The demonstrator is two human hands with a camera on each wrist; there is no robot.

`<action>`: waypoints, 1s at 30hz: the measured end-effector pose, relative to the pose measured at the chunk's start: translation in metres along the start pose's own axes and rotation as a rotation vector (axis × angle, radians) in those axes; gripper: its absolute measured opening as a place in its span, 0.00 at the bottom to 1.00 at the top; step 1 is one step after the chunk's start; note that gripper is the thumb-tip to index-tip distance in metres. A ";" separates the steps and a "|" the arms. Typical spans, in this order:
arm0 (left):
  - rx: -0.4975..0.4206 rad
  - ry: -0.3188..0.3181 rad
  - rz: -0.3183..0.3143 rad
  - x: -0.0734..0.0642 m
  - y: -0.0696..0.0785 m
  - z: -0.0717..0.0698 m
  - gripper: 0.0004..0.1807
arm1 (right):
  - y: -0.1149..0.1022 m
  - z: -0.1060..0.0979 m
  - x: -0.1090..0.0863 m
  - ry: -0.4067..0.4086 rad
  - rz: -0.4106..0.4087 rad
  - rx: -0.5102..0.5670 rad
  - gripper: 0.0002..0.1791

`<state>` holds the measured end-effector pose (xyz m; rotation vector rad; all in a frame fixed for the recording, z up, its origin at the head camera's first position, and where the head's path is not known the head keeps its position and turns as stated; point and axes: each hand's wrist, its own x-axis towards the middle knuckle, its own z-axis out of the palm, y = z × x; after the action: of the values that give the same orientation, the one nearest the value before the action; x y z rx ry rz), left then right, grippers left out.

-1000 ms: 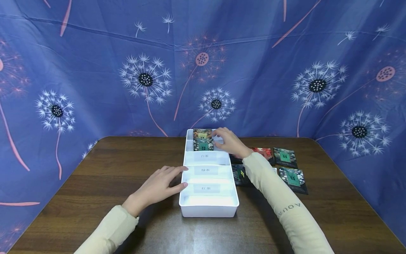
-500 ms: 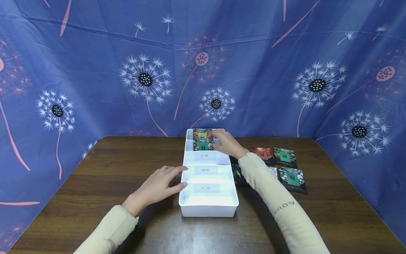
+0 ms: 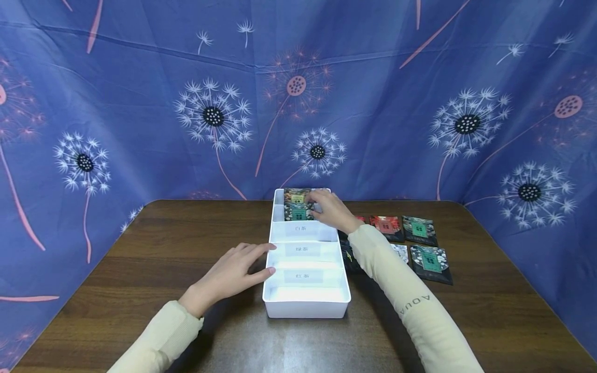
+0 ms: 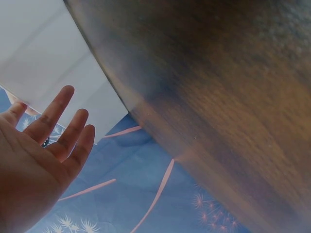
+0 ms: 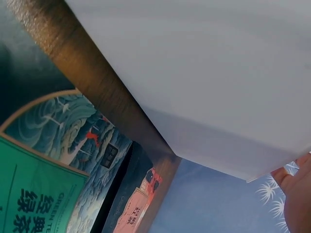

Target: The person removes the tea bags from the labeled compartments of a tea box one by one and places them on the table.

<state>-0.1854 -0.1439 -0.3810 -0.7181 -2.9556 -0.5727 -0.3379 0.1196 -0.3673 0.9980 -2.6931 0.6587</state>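
A long white divided box (image 3: 306, 309) stands mid-table, with paper labels in its nearer compartments. In the head view my left hand (image 3: 233, 273) has thumb and index fingertip at the box's left rim; the left wrist view shows its fingers spread beside the white wall. My right hand (image 3: 333, 211) reaches over the far compartment, its bent fingers at the right edge of two tea packets. One has a yellow label (image 3: 297, 198); in front of it is one with a green label (image 3: 298, 214). I cannot tell whether the right fingers pinch either packet.
Right of the box lie more tea packets: a red one (image 3: 386, 226), two green-labelled ones, a green packet (image 3: 420, 231) behind another packet (image 3: 431, 263), and dark ones partly under the right sleeve (image 3: 401, 290). A blue dandelion-print cloth (image 3: 373, 103) hangs behind the wooden table (image 3: 186, 228).
My right hand has shifted slightly left over the far compartment, and its forearm with it, baring more of the red packet. My left hand, the box and the two packets in it look unmoved.
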 end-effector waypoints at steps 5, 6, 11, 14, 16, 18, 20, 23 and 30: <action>0.004 0.003 0.002 0.000 0.001 0.000 0.34 | 0.000 0.000 0.000 0.005 0.000 0.000 0.16; 0.004 0.003 0.003 0.000 0.001 0.000 0.34 | 0.000 0.000 0.000 0.005 -0.001 -0.003 0.16; 0.001 0.000 0.004 0.001 0.000 -0.001 0.34 | -0.002 0.001 0.002 0.021 -0.027 -0.007 0.17; -0.001 -0.004 0.002 0.001 -0.001 -0.002 0.34 | -0.003 0.001 0.004 0.020 -0.040 -0.005 0.16; -0.002 -0.007 0.004 0.001 -0.001 -0.002 0.34 | -0.004 0.000 0.004 0.013 -0.037 -0.004 0.16; -0.004 -0.010 0.005 0.002 -0.002 -0.003 0.34 | -0.004 0.000 0.005 0.004 -0.032 -0.008 0.15; -0.005 -0.013 0.005 0.002 -0.002 -0.003 0.34 | -0.004 0.000 0.006 -0.005 -0.027 -0.006 0.15; -0.002 -0.015 0.005 0.002 -0.002 -0.003 0.34 | -0.003 0.001 0.007 -0.012 -0.026 -0.002 0.15; -0.008 -0.021 -0.001 0.001 -0.001 -0.004 0.34 | -0.003 0.000 0.006 -0.016 -0.031 0.003 0.16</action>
<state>-0.1873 -0.1458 -0.3773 -0.7282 -2.9742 -0.5814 -0.3405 0.1140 -0.3644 1.0484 -2.6847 0.6522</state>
